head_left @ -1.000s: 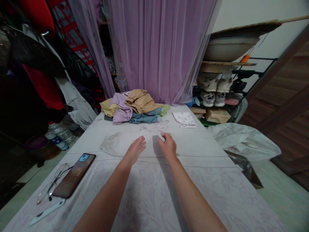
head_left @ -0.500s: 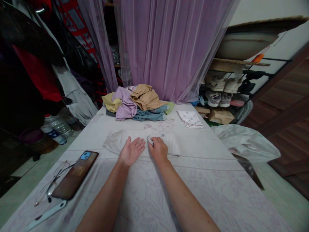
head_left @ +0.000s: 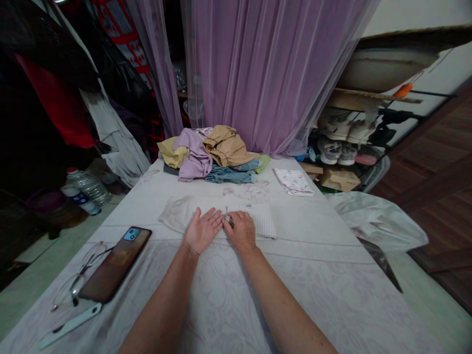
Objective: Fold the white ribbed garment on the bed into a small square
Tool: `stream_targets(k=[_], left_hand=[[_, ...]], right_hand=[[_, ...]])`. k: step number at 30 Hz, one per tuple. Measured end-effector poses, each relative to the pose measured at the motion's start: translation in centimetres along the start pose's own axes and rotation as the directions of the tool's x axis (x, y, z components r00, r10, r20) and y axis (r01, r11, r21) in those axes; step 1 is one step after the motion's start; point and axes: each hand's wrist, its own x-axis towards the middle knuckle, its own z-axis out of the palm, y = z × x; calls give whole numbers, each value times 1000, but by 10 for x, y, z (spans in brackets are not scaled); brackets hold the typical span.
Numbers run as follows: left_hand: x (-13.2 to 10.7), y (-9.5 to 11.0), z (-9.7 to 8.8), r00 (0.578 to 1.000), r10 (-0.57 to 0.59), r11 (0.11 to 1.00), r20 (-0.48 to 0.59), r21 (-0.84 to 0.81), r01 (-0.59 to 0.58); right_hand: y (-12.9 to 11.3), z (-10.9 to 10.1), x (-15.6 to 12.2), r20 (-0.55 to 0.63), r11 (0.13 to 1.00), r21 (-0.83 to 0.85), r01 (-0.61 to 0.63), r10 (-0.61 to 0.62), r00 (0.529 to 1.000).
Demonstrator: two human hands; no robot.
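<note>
A pair of pale striped trousers (head_left: 263, 221) lies folded lengthwise on the white cloth, with its gathered elastic waist at the left. A small dark label shows near its upper edge. My left hand (head_left: 202, 230) is palm up over the trousers, fingers stretched and apart, holding nothing. Close beside its fingertips, my right hand (head_left: 241, 228) is closed around a small silvery metal tool (head_left: 229, 220). The fingers cover most of that tool, so its exact kind cannot be made out.
A heap of clothes (head_left: 195, 156) lies at the table's far end. Right of it is a folded patterned cloth (head_left: 294, 182). At the left are a phone (head_left: 116, 265), eyeglasses (head_left: 81, 270) and a pale-handled item (head_left: 70, 325). A shoe rack (head_left: 337, 140) stands beyond the right edge.
My right hand has tilted the metal tool down and brought it closer to my left fingertips. My left hand stays open, palm up. The view has shifted slightly.
</note>
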Motion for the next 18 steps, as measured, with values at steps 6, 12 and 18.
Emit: stream_targets(k=[6,12,18], left_hand=[[-1,-4,1,995,102,990,1,98,-101],[-6,-20,17,910,387,559,148,747,-360],[-17,-38,30,894,365,-285,259,945,-158]], right_hand=[[3,-4,-19,-16,988,121,95,-94,995],[32,-20,-24,-120,977,205,55,-31,992],[86,-46,-25,-266,942,60,-330,334,904]])
